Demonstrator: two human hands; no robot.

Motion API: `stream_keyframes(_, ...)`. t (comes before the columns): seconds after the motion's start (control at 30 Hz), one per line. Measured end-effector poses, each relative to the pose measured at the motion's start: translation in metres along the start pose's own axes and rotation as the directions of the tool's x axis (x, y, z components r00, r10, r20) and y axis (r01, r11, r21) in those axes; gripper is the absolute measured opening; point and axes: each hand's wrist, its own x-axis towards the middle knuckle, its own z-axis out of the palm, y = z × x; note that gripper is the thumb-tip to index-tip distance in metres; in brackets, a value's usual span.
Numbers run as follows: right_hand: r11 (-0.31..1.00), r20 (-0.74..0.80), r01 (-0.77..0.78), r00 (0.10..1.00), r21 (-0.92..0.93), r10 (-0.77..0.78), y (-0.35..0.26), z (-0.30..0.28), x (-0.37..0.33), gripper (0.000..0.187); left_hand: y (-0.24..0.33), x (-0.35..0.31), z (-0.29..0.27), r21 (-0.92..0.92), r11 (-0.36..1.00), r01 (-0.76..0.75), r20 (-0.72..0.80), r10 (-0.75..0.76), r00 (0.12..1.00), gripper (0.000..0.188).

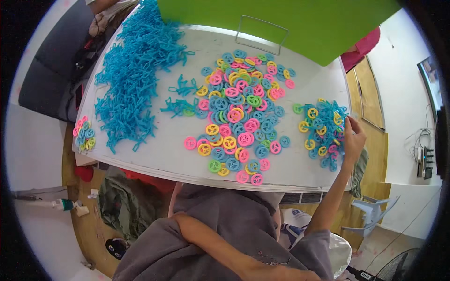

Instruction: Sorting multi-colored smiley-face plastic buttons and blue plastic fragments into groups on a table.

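My right hand [355, 136] is at the table's right side, its fingers curled together against the edge of a mixed pile. Whatever lies between the fingertips is hidden. That pile holds blue plastic pieces [330, 122] and small spoked rings, including a yellow ring [312, 113]. My left forearm crosses my lap toward the lower right, and the left hand is out of the picture. A large heap of spoked plastic rings [245, 138] in pink, yellow, blue and green spreads over the middle. Left of it lies a long heap of blue, thin-framed plastic pieces [129, 93].
A bright green panel [281, 23] rises at the table's far side, with a thin wire frame [261, 33] before it. A small ring cluster [84, 133] sits at the left corner of the white table [173, 154]. Other people are partly visible beyond. A fan [398, 267] stands lower right.
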Motion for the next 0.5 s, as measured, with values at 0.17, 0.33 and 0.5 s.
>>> stream_keyframes(0.17,0.982,-0.073,0.013,0.997,-0.188,-0.027,-0.012,-0.003,-0.014,0.027,0.037,0.006,0.033,-0.046,0.957,0.286,-0.353,-0.283,0.892,0.068)
stream_keyframes(0.33,0.962,-0.369,0.249,0.888,-0.115,-0.274,-0.054,0.026,-0.042,0.019,0.083,0.015,0.048,-0.145,0.799,0.584,-0.489,-0.570,0.660,0.066)
stream_keyframes(0.5,0.730,0.245,0.632,0.689,0.259,-0.683,-0.157,0.093,-0.100,0.030,0.024,-0.010,0.034,0.071,0.979,-0.194,-0.073,0.199,0.977,0.068)
